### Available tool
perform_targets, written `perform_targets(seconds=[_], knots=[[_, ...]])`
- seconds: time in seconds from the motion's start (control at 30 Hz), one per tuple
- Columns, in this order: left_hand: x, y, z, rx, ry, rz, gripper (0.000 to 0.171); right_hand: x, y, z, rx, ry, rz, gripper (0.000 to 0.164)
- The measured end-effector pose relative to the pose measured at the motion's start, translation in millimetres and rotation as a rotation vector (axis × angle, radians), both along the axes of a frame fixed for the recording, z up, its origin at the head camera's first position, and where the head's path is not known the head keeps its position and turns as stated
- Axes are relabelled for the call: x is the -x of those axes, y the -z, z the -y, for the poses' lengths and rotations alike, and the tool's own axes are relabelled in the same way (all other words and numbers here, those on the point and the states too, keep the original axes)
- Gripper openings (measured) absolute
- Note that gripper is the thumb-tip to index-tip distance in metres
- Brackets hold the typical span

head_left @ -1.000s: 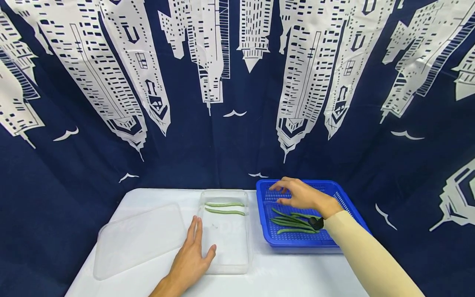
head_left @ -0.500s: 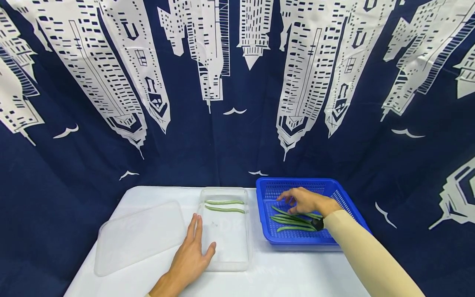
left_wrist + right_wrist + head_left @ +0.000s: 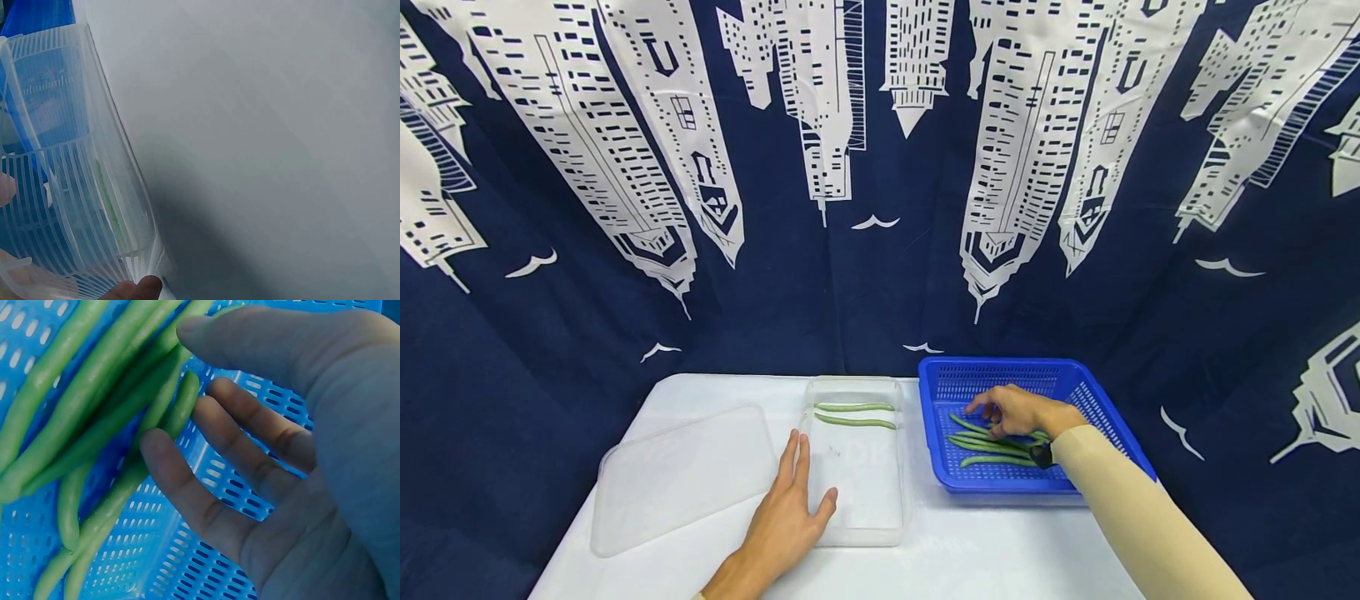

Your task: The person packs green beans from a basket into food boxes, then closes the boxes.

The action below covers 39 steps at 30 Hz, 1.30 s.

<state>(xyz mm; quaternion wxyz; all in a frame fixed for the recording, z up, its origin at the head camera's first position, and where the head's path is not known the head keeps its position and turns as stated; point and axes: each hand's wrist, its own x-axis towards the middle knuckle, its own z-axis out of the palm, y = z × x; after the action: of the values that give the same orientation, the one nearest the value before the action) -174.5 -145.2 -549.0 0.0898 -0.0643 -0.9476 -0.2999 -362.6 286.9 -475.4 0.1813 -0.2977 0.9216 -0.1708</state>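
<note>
- The green beans [image 3: 988, 448] that matter most lie as a loose bundle on the floor of the blue basket [image 3: 929, 425], right of centre in the head frame; several cross or lean on each other.
- Two more beans [image 3: 853, 422] lie side by side, well apart from that bundle, across the upper end of the clear container [image 3: 857, 537] near the middle of the frame.
- Each bean should prove light, firm with a little bend, smooth and perhaps slightly slick; a hard squeeze could snap or bruise one.
- The best hold is probably a light pinch across the middle, thumb against the first two fingertips; an end grip might let it swing or drag a neighbour.
- The right hand [image 3: 1017, 410] is over the bundle, its sleeve [image 3: 1138, 508] slanting up from the lower right.
- In the right wrist frame its fingers are gently bent, with a gap between thumb and index fingertip and beans passing there. The fingertips are at the bundle, but no firm grip shows; whether one bean is touched cannot be told.
- The left hand [image 3: 786, 517], lower centre, has its fingers extended along the container's left rim, thumb spread over the inside. It pinches nothing; how hard it presses is unclear.
- A translucent lid [image 3: 681, 483] lies on the white bench [image 3: 977, 554], left of the container.
</note>
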Motion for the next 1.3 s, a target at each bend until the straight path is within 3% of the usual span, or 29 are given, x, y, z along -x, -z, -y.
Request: perform_targets(seconds=[0.13,0.37,0.6,0.77,1.0,1.3], knots=[[-0.1,0.0,-1,-0.001,0.001,0.004,0.097,0.2,2.3,1,-0.007,-0.005,-0.024,0.054],[1.0,-2.4,0,0.003,-0.002,0.000,0.097,2.0,8.0,4,0.059,-0.002,0.018,0.059],[2.6,-0.7,0,0.006,-0.008,-0.037,0.098,2.1,10.8,4,0.064,-0.043,-0.045,0.061],[2.3,-0.3,-1,0.001,-0.012,-0.030,0.098,0.7,10.7,2,0.075,-0.031,-0.016,0.065],[2.0,-1.0,-1,-0.003,-0.006,-0.008,0.098,-2.2,10.4,2,0.079,-0.065,-0.077,0.060],[0.9,-1.1,-1,-0.007,-0.010,-0.008,0.097,-1.8,4.8,1,0.109,-0.040,-0.092,0.062]])
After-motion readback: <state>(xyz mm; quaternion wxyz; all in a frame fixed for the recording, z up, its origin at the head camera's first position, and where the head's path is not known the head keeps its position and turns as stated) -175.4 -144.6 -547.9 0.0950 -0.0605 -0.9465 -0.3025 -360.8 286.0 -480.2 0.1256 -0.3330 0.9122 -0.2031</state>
